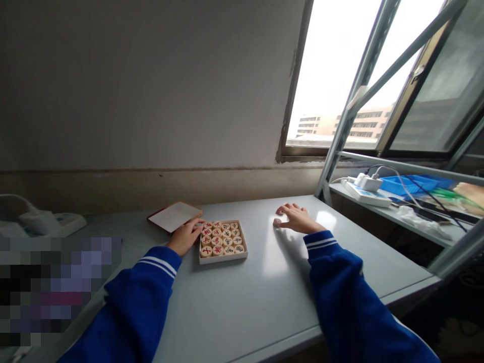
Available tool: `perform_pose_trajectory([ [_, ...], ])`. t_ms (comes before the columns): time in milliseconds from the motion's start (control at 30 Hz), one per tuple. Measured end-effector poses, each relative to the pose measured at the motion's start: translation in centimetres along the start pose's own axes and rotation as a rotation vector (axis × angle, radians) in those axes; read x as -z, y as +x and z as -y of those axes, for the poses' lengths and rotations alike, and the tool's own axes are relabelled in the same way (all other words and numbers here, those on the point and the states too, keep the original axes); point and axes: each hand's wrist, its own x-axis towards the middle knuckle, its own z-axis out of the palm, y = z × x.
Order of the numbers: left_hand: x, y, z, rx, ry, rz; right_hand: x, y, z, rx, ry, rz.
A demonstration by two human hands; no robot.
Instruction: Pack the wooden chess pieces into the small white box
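Observation:
A shallow white box [223,259] lies on the grey table, filled with rows of round wooden Chinese chess pieces [227,241], some with red characters and some with dark ones. At the box's left edge is my left hand [184,237]; its fingers stretch toward the far left corner and appear to touch the rim. Behind that hand lies a flat lid [176,216], pale inside with a dark reddish edge. My right hand [297,218] hovers over the table to the right of the box, fingers spread and curved, nothing visible in them.
The grey table [242,302] reaches back to the wall. At the left are a power strip [70,223] with a plug and a blurred-out patch. A metal frame [342,121] rises at the right, beside a shelf with a power strip [368,194] and a blue basket [404,185].

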Motion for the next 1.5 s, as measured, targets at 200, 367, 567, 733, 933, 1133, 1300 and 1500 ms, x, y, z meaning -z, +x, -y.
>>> perform_pose_trajectory([
  [200,-0.1,0.2,0.2,-0.001,-0.005,0.018,-0.8,0.3,-3.7,-0.302,-0.064,-0.15],
  [367,-0.1,0.2,0.2,0.002,-0.032,0.004,-1.8,0.9,-3.7,-0.328,-0.125,-0.126],
  [567,0.1,0.0,-0.3,0.02,0.022,0.002,-2.2,1.1,-4.0,-0.356,-0.053,-0.147],
  [733,0.2,0.0,-0.3,0.012,0.038,0.02,-2.5,0.9,-4.7,-0.385,-0.047,-0.171],
  [933,0.3,-0.1,-0.4,0.015,0.034,0.035,-3.5,1.6,-3.0,-0.25,-0.103,-0.36],
  [1133,0.2,-0.1,-0.3,0.025,0.012,0.04,-5.1,3.2,-2.3,-0.142,-0.169,0.013],
  [1300,0.0,0.0,-0.1,0.009,-0.012,0.034,-4.9,2.8,-4.6,-0.197,-0.119,0.07],
  [1500,-0.1,0.1,0.1,0.001,-0.027,0.018,-4.9,3.0,-4.9,-0.27,-0.131,0.026],
])
